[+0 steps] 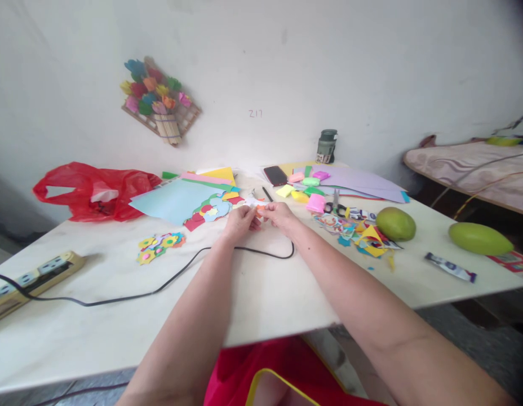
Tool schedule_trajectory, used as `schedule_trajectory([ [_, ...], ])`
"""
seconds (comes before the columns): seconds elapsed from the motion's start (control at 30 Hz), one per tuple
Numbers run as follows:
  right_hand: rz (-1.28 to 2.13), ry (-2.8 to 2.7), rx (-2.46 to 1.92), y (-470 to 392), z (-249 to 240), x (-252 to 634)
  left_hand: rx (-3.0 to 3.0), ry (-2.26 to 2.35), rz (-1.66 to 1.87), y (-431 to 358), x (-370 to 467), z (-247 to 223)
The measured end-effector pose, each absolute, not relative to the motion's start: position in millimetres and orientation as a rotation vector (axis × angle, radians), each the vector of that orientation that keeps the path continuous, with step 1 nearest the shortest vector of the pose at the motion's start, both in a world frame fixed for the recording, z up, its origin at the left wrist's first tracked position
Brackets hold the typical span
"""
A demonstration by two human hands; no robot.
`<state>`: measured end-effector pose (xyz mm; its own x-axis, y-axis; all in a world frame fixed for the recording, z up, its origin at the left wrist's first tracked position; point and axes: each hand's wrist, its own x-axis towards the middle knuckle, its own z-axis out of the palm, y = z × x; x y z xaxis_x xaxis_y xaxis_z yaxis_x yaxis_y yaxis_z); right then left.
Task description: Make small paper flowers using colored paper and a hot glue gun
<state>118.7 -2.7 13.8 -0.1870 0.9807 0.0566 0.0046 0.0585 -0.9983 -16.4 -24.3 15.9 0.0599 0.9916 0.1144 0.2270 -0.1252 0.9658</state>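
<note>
Both my hands meet over the middle of the table, fingers pinched. My left hand (241,220) and my right hand (279,215) are closed on a small orange piece (260,210), seemingly paper; its shape is mostly hidden by the fingers. Just behind them lies something white and too small to make out, with a dark pen (267,194) beside it. Left of my left hand are colourful paper cut-outs (211,211) with scalloped edges. Finished-looking paper flowers (160,246) with yellow and pink centres form a pile farther left.
A black cable (154,293) loops below my hands from a power strip (37,277). Right stand scissors (336,206), soft coloured packets (315,202), paper scraps (369,237), two green fruits (395,223) and a tube (451,267). Behind are a phone (275,175), a bottle (327,146) and a red bag (96,192).
</note>
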Motion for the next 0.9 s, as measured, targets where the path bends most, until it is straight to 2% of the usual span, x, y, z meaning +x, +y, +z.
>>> schedule_trajectory([
  [0.2, 1.407, -1.340, -1.005, 2, 13, 125, 1.499, 1.291, 1.164, -24, -18, 16],
  [0.7, 1.253, -1.351, -0.995, -1, 14, 120, 1.292, 0.904, 1.124, -22, -29, 10],
  [0.8, 1.125, -1.427, -1.018, 6, 11, 122, 1.263, 0.893, 1.134, -22, -29, 10],
  [0.9, 0.790, -1.567, -1.013, 13, 10, 127, 1.240, 0.919, 1.121, -22, -29, 10],
])
